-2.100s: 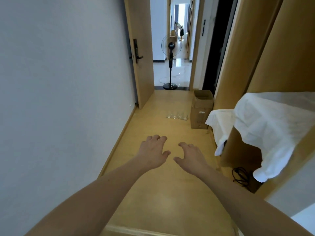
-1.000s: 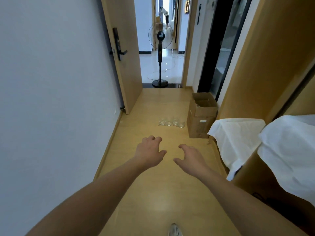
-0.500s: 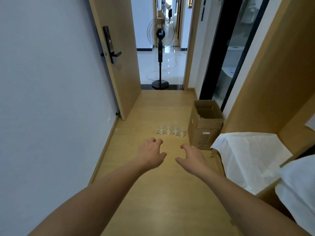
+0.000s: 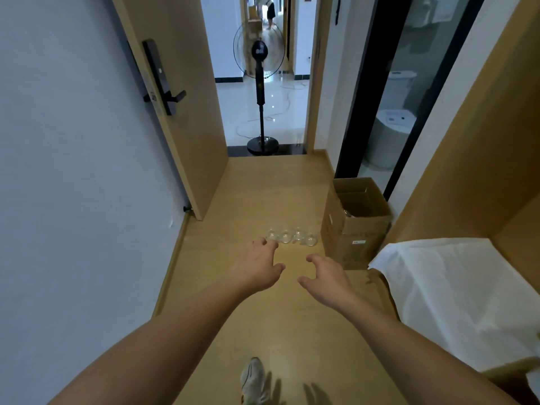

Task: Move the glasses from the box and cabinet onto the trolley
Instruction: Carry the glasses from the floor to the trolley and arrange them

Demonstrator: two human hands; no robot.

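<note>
Clear glasses (image 4: 292, 237) sit in a row on the wood floor (image 4: 263, 331), just left of the open cardboard box (image 4: 358, 223). Left hand (image 4: 257, 268) and right hand (image 4: 328, 277) hover short of them, fingers loosely spread, holding nothing.

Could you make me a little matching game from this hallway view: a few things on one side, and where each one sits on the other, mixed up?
Things:
1. glasses
2. cardboard box
3. standing fan
4. white cloth

Places:
A. in the doorway at the far end
B. in a row on the wooden floor, left of the box
C. draped over the furniture on the right
D. open-topped on the floor by the right wall

Pairs: 1-B, 2-D, 3-A, 4-C
</note>
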